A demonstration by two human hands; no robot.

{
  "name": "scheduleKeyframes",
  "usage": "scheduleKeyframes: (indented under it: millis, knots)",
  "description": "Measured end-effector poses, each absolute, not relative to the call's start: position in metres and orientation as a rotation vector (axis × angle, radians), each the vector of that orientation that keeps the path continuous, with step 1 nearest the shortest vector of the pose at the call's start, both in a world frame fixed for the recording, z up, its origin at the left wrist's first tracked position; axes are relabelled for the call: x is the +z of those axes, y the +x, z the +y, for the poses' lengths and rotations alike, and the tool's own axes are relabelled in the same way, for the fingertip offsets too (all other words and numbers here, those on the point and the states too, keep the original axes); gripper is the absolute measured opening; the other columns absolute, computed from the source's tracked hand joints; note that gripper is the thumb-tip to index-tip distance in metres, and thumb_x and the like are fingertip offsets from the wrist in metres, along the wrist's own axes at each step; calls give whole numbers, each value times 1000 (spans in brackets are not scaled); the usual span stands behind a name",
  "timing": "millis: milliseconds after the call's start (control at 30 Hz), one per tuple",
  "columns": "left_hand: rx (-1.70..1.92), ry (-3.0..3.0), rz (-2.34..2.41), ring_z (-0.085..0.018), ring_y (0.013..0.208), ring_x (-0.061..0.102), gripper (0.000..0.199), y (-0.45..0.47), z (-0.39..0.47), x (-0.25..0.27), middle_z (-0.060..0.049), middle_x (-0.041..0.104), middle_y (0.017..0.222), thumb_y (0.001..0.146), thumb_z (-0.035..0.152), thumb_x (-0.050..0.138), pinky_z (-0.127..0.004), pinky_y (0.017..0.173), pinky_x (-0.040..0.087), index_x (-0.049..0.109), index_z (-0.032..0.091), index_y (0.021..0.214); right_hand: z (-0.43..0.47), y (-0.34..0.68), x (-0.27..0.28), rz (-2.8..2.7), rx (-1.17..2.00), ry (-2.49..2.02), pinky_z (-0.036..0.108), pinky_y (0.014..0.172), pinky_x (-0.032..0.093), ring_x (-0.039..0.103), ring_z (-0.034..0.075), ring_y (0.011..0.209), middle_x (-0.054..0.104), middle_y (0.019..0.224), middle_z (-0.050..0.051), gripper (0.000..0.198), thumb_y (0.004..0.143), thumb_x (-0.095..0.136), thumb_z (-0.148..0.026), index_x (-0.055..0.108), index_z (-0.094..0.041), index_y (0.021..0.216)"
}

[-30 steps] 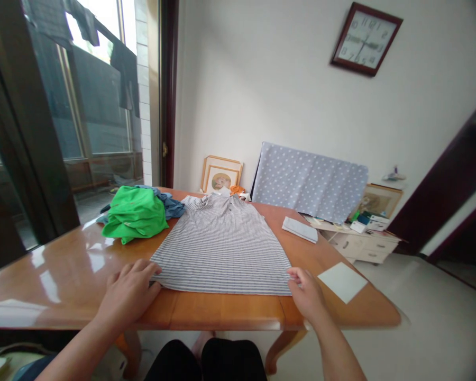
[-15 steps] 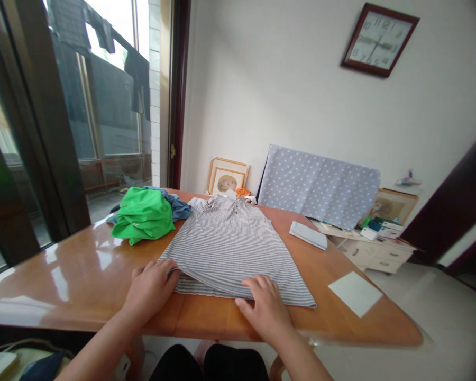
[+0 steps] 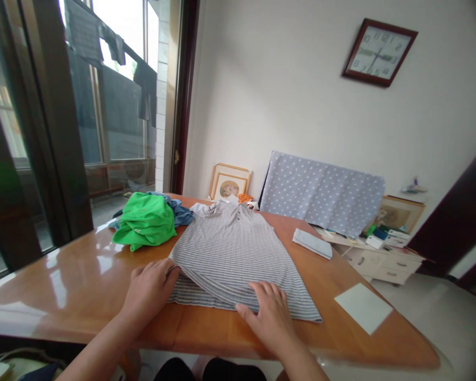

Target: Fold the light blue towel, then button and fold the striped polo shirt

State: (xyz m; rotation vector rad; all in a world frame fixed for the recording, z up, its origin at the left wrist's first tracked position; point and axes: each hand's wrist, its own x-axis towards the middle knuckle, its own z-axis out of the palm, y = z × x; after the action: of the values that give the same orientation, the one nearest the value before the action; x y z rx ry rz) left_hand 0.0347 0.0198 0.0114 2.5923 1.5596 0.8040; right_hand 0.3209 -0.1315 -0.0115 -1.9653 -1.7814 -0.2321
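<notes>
A grey-and-white striped shirt [image 3: 234,246] lies spread on the wooden table, its buttoned collar toward the far side. At its near left corner, my left hand [image 3: 153,286] is closed, pinching the upper layer of the hem. That layer is lifted a little, so the striped under layer shows below it. My right hand [image 3: 267,312] rests on the near edge right of the middle, fingers spread and thumb apart, touching the cloth without gripping it.
Left of the shirt sits a bright green garment [image 3: 145,219] heaped against blue cloth [image 3: 181,212]. On the right lie a folded pale cloth [image 3: 312,243] and a white square sheet [image 3: 364,308]. The table's [image 3: 83,296] near edge runs just below my hands.
My left hand has drawn the hem's upper layer slightly up and inward, baring more of the under layer. The right hand stays on the near edge. The camera view has shifted slightly.
</notes>
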Motion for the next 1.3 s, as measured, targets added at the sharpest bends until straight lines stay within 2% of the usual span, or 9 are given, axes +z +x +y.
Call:
scheduleKeyframes:
  millis: [167, 367, 533, 733, 833, 967, 1067, 1200, 1300]
  knots:
    - [852, 2582, 1584, -26, 94, 65, 31, 44, 19, 24, -5, 73, 91, 97, 44, 38, -38, 83, 37, 59, 23, 88, -102, 286, -13, -1746, -259, -1961, 51, 104, 31, 53, 35, 116, 66, 124, 11, 58, 84, 64, -60, 57, -26, 129]
    - [901, 2543, 1635, -25, 95, 65, 32, 38, 25, 27, -4, 72, 91, 98, 44, 35, -37, 86, 38, 57, 24, 89, -87, 289, -13, -1698, -326, -2053, 49, 102, 28, 57, 30, 108, 70, 105, 6, 29, 80, 62, -17, 63, -28, 107]
    - [854, 2598, 1561, -26, 96, 65, 30, 19, 32, 12, -4, 71, 94, 97, 45, 38, -38, 84, 39, 58, 25, 90, -110, 344, -15, -1567, -428, -2204, 44, 92, 32, 60, 28, 102, 72, 99, 6, 30, 77, 56, -6, 65, -27, 98]
    - [638, 2674, 1522, -29, 102, 61, 16, -4, 32, -10, -6, 68, 99, 86, 34, 49, -41, 86, 41, 63, 26, 89, -151, 421, -30, -1313, -515, -2410, 38, 81, 38, 62, 28, 100, 72, 106, 8, 33, 77, 51, -9, 65, -26, 102]
    - [612, 2633, 1584, -30, 104, 61, 19, -13, 33, -14, -8, 67, 105, 83, 31, 48, -42, 89, 42, 63, 25, 94, -161, 451, -38, -1198, -413, -2409, 35, 74, 40, 65, 27, 93, 72, 106, 9, 26, 81, 50, -18, 65, -26, 100]
    - [639, 2468, 1673, -27, 95, 65, 21, -13, 45, -9, -10, 68, 102, 89, 31, 39, -38, 83, 45, 58, 23, 95, -153, 482, -42, -1018, -61, -2276, 32, 65, 42, 67, 25, 78, 74, 86, 4, 20, 79, 55, -32, 68, -28, 95]
    - [689, 2293, 1767, -24, 83, 67, 20, -1, 66, 9, -7, 69, 92, 92, 32, 37, -32, 70, 45, 54, 23, 99, -133, 497, -26, -982, 145, -2120, 29, 60, 42, 65, 23, 68, 71, 72, 2, 21, 75, 55, -32, 70, -26, 87]
    - [1029, 2035, 1875, -21, 71, 64, 27, 13, 99, 41, -5, 66, 77, 94, 36, 39, -28, 62, 41, 55, 21, 111, -110, 512, 13, -744, -113, -1901, 29, 58, 43, 64, 22, 68, 72, 81, 5, 40, 76, 50, -35, 67, -20, 109]
    - [1006, 2182, 1879, -21, 70, 61, 22, 8, 114, 46, -5, 65, 77, 91, 34, 44, -29, 60, 37, 57, 21, 102, -110, 521, 23, -838, -140, -2051, 29, 58, 41, 62, 22, 65, 70, 75, 4, 33, 69, 58, -33, 68, -21, 98]
